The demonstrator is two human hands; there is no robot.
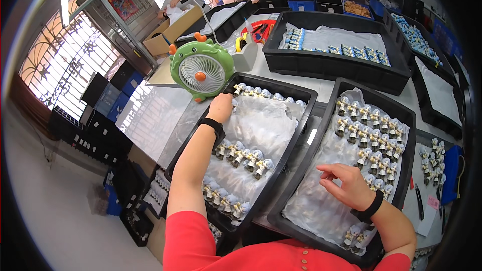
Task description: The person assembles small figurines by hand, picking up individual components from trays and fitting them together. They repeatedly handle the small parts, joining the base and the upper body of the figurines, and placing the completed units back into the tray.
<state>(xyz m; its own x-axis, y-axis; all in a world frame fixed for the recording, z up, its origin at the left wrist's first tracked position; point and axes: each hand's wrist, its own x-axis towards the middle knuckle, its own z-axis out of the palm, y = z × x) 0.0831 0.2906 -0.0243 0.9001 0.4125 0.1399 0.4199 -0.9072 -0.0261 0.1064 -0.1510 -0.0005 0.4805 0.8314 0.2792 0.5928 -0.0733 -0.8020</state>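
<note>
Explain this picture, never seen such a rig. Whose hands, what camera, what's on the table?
No robot here: these are a person's bare hands, seen from a wide fisheye camera on their own head, so straight edges bend near the rim.

On the table, two black trays, a left tray and a right tray, hold rows of small pale-haired figurines on white sheeting. A green fan stands behind the left tray.

The left hand is at the left tray's far-left corner; whether it grips anything is hidden. The right hand is over the right tray, with nothing visibly held.
</note>
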